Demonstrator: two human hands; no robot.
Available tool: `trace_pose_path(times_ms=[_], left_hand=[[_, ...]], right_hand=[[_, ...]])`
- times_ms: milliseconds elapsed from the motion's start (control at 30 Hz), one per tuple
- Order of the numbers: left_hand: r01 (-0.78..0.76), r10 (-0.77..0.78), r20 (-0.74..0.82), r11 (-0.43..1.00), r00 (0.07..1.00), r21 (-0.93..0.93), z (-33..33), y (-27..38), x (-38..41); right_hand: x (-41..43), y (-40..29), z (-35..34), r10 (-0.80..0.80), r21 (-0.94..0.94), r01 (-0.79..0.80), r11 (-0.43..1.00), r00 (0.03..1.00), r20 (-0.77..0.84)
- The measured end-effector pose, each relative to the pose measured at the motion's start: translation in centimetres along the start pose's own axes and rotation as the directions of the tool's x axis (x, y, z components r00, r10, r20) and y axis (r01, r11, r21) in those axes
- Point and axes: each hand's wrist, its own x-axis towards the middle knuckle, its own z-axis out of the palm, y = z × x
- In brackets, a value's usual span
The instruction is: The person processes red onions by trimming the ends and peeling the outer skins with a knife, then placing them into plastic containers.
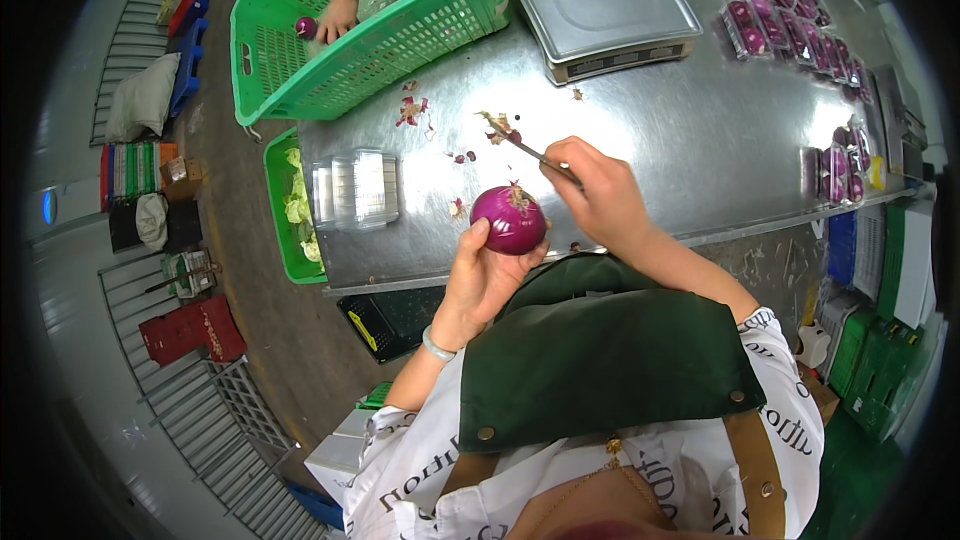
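Observation:
My left hand (487,270) holds a red onion (510,223) over the near edge of the steel table (697,142). The onion's dry root tuft faces up and away from me. Gripped in my right hand (600,191) is a small knife (536,155), its tip pointing away to the left, apart from the onion. At the blade's tip are dry onion scraps (496,127); whether they cling to it or lie on the table I cannot tell. More peel scraps (411,111) and small dark red bits (465,157) are scattered beyond the onion.
Another person's hand (339,15) reaches into a green basket (367,67) holding one onion (306,28) and clear packaging. A scale (607,4) stands behind. Clear plastic trays (356,189) are stacked at left, beside a green crate (281,240). Packed onions (795,34) line the right.

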Motion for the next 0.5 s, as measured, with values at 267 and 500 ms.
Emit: trace_pose_path(times_ms=[267, 500], left_hand=[[-0.127, 0.127, -0.006, 0.99, 0.992, 0.056, 0.5, 0.2, -1.0], [-0.112, 0.122, -0.043, 0.976, 0.992, 0.186, 1.3, -0.1, -1.0]], right_hand=[[-2.5, -0.1, -0.9, -0.213, -0.493, 0.296, 0.818, 0.952, 0.219], [-3.8, 0.9, 0.0, -0.143, -0.443, 0.202, 0.874, 0.976, 0.162]])
